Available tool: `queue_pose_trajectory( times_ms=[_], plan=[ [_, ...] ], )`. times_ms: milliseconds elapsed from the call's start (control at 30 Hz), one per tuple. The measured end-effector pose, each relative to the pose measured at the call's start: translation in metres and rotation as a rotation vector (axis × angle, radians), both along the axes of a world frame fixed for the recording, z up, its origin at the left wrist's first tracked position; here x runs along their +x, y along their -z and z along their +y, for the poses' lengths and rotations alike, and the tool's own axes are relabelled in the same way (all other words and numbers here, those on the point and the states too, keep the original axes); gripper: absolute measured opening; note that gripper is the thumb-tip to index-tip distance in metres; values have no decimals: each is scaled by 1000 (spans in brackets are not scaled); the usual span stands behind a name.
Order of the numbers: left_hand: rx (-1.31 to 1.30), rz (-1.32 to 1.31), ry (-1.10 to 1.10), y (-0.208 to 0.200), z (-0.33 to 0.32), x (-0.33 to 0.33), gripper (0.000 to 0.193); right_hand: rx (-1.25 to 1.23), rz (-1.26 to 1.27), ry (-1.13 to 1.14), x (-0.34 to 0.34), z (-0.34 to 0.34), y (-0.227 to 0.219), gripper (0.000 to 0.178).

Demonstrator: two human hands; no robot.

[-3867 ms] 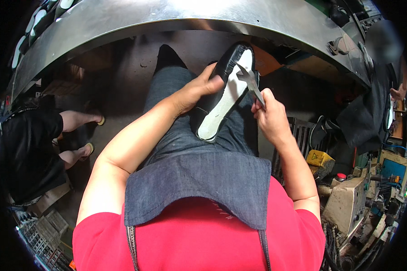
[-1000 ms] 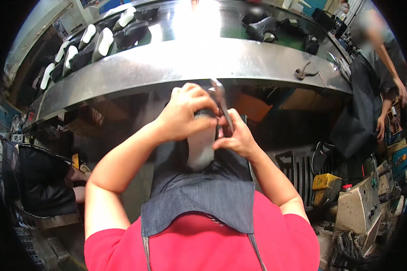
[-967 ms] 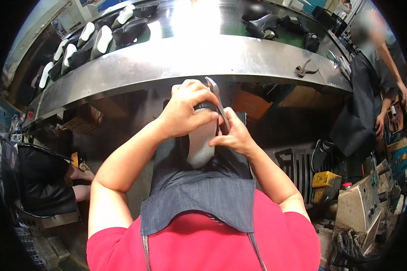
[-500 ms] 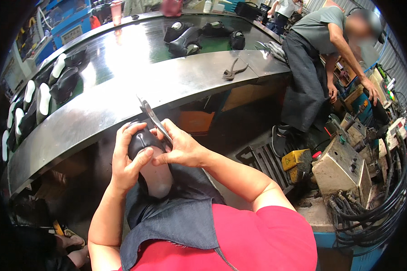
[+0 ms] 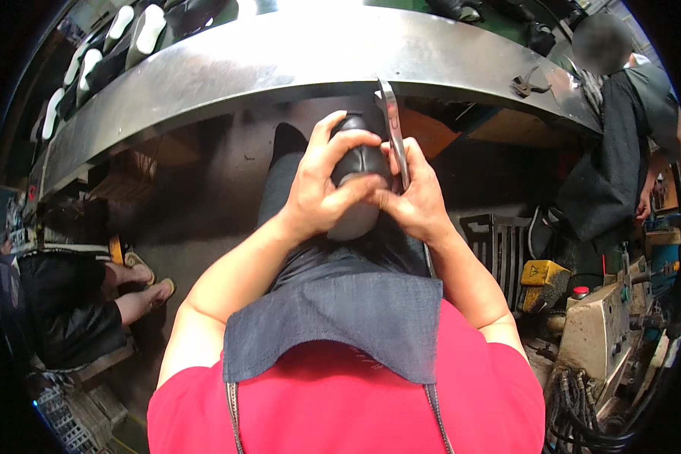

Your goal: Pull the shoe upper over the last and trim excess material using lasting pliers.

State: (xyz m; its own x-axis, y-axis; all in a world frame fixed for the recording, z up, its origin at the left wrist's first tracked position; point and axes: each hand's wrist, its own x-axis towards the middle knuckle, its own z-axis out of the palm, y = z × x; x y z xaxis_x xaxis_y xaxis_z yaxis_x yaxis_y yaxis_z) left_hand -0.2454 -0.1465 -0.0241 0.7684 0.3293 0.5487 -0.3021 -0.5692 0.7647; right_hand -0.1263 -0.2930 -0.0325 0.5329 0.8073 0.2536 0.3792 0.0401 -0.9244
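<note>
Above my lap I hold a black shoe upper on a shoe last, its pale underside turned up toward me. My left hand is wrapped round its left side, fingers over the black leather and thumb across the middle. My right hand grips steel pincers upright against its palm, jaws pointing away from me. The right thumb presses on the shoe beside the left thumb. Both thumbs partly cover the line where leather meets the underside.
Beyond my hands curves a metal bench edge. Black shoes with white undersides stand at its far left; other pincers lie at right. A person stands right, another sits left. A yellow block and machine box are lower right.
The view has swung downward and to the left, so my hands and the bench appear shifted. My hands still hold the shoe and pincers; the leg-side person at left shows more fully.
</note>
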Motion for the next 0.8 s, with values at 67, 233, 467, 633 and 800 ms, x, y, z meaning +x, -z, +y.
queue_pose_trajectory(
  times_ms=[67,233,467,633,800],
  plan=[
    [-64,67,34,12,16,4,48,-107,-12,63,-1,10,-4,52],
    [-222,186,212,7,38,0,59,-13,102,-90,16,-15,-9,32],
    [-118,106,234,20,47,4,52,-246,523,-304,-25,-62,-45,47],
    [-78,86,179,25,43,11,50,-247,608,-252,-24,-61,-43,50],
    [-47,-11,33,30,28,16,47,-271,643,-167,-29,-52,-48,37]
  ],
)
